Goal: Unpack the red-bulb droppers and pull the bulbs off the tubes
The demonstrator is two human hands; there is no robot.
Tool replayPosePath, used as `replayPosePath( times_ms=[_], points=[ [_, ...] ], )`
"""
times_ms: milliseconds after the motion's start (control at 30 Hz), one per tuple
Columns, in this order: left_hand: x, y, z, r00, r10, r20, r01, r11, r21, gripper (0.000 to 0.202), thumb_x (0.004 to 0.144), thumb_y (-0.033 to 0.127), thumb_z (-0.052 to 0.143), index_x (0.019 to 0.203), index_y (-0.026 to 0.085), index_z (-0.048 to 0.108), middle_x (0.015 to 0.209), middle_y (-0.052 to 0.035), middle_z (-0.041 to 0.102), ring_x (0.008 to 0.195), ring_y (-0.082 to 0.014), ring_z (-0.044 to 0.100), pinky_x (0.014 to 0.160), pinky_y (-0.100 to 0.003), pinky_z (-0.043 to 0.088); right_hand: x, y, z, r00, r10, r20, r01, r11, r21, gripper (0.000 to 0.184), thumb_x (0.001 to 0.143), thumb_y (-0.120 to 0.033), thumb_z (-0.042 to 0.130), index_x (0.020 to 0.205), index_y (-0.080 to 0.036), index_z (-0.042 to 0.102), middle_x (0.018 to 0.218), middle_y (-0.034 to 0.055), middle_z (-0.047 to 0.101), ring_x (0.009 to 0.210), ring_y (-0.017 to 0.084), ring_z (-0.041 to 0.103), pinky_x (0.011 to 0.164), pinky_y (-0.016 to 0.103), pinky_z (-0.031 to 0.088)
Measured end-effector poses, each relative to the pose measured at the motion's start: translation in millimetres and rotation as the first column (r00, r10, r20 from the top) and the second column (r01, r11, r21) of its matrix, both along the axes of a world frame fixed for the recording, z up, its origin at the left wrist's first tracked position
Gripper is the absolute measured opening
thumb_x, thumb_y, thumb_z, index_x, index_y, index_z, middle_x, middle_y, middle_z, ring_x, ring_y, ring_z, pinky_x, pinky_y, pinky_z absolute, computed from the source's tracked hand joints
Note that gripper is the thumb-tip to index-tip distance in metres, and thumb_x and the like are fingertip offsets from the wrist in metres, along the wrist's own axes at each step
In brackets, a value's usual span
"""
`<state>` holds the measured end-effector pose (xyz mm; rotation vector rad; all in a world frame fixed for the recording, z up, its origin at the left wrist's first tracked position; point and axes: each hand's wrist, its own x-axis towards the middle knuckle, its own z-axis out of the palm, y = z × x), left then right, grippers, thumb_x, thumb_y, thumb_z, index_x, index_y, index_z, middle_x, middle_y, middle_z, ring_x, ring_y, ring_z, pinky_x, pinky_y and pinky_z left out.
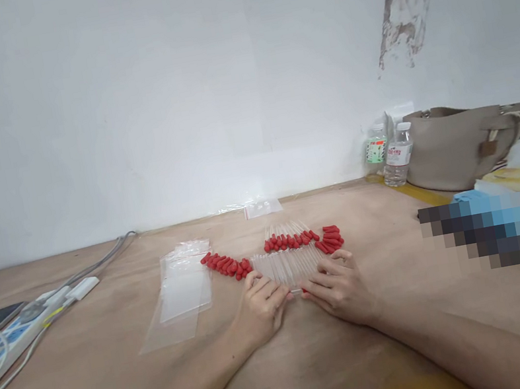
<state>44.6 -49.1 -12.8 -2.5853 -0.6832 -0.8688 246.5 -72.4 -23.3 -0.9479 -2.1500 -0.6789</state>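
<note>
Clear thin tubes with red rubber bulbs, which look like droppers, lie in front of me in a fan-like spread. A row of clear dropper tubes [280, 266] lies between my hands, with red bulbs [230, 265] on the left and more red bulbs [329, 239] on the right. Behind them is another row of droppers [291, 240], bulbs toward me. My left hand [263, 304] and my right hand [337, 288] are closed at the row's near edge. A short clear dropper piece [297, 292] spans their fingertips, with red showing at each side; the fingers hide the rest.
Clear plastic bags [184, 295] lie left of the droppers, and another bag [263, 208] by the wall. A power strip [18, 337] with cables is far left. Right are two bottles [398, 156], a grey-brown handbag [457, 146] and blue-and-white packages [498, 206].
</note>
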Motion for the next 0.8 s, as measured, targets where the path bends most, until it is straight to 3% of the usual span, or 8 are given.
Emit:
replayPosePath(
  times_ms=[333,600,700,800],
  points=[
    [0.5,-3.7,-1.2,0.999,0.026,0.031,-0.026,1.000,0.010,0.021,0.086,0.018,0.039,0.074,0.015,0.056,0.059,-0.0003,0.053,0.059,-0.0113,0.046,0.071,-0.031,0.031,10.0,-3.6,2.1,0.997,0.049,0.052,-0.054,0.994,0.097,0.016,0.083,-0.022,0.049,0.095,-0.028,0.059,0.070,-0.0041,0.065,0.072,0.011,0.050,0.081,0.034,0.021],
    [1.0,-1.1,0.7,0.998,0.043,0.041,-0.044,0.999,0.028,0.025,0.088,0.021,0.036,0.076,0.015,0.057,0.061,-0.0021,0.053,0.059,-0.0121,0.047,0.059,-0.026,0.035,17.1,3.0,6.8,0.994,0.081,0.067,-0.083,0.996,0.024,0.021,0.085,-0.020,0.045,0.100,-0.027,0.058,0.073,-0.0020,0.065,0.070,0.011,0.052,0.070,0.031,0.027],
    [-5.5,7.7,2.8,0.992,0.066,0.110,-0.066,0.998,-0.006,0.021,0.088,0.019,0.035,0.086,0.016,0.056,0.068,-0.0029,0.052,0.063,-0.0122,0.048,0.058,-0.023,0.038,27.6,14.3,11.8,0.994,0.070,-0.088,-0.077,0.994,-0.081,0.019,0.085,-0.024,0.044,0.093,-0.023,0.061,0.075,0.0021,0.064,0.068,0.012,0.052,0.066,0.029,0.033],
    [-12.2,18.0,8.5,0.977,0.149,0.152,-0.144,0.989,-0.044,0.021,0.087,0.015,0.034,0.093,0.016,0.054,0.076,-0.0041,0.049,0.069,-0.0130,0.049,0.061,-0.023,0.041,48.4,35.6,20.5,0.892,-0.136,-0.431,0.033,0.971,-0.237,0.023,0.084,-0.030,0.042,0.091,-0.021,0.063,0.082,0.0052,0.063,0.074,0.014,0.055,0.067,0.026,0.040]
  ],
)
